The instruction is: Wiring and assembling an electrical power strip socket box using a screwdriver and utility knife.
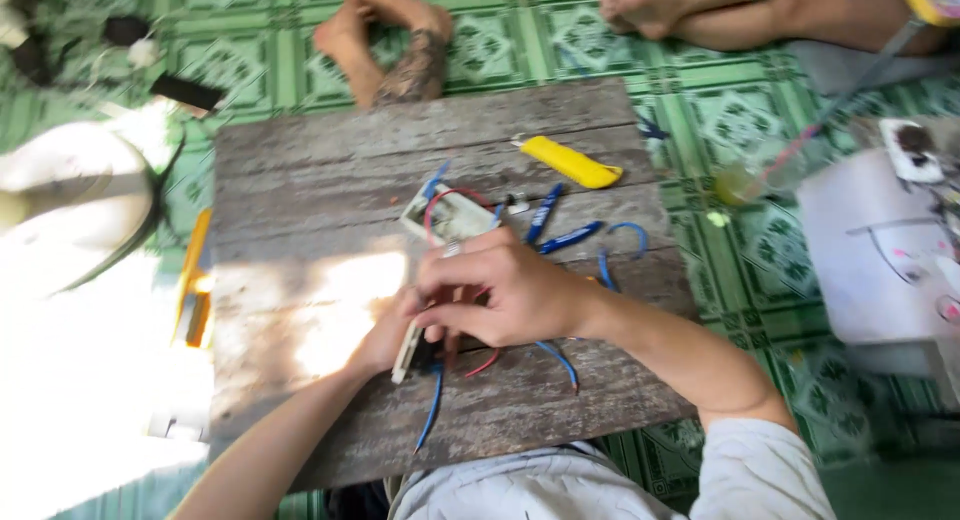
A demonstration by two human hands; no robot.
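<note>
1. One small white plastic electrical part [406,352], flat and oblong, pinched between both hands near the middle of the board, tilted with its lower end toward the near edge.
2. Left hand [385,340] underneath and mostly hidden, fingers closed against the white part from the left.
3. Right hand [500,292] on top, fingers curled narrow over the part, thumb and fingertips pressing at its upper end.
4. Thin blue wire [430,415] trailing from below the hands toward the near edge; short red wire [485,363] curling out just to the right of it; a second blue wire [560,360] looping off rightward.
5. Weathered grey wooden board [300,180] beneath it all, plank grain running left to right, with a bright patch of sunlight on its left half.
6. Just beyond the hands, a white square switch housing [447,215] lying flat, with a red wire arcing over it.
7. Right of that, blue-handled pliers [560,230], handles apart, and a loose blue wire loop [630,235].
8. Farther back, a yellow plastic utility knife [570,162] lying at a slant.
9. Green patterned floor tiles [740,130] all around the board.
10. Bare feet of another person [385,40] on the tiles past the far edge; more bare feet [650,5] at upper right.
11. White box-like object [870,250] at the right, blurred.
12. Yellow-handled tool [193,290] on the floor by the left edge of the board, partly washed out by glare.
</note>
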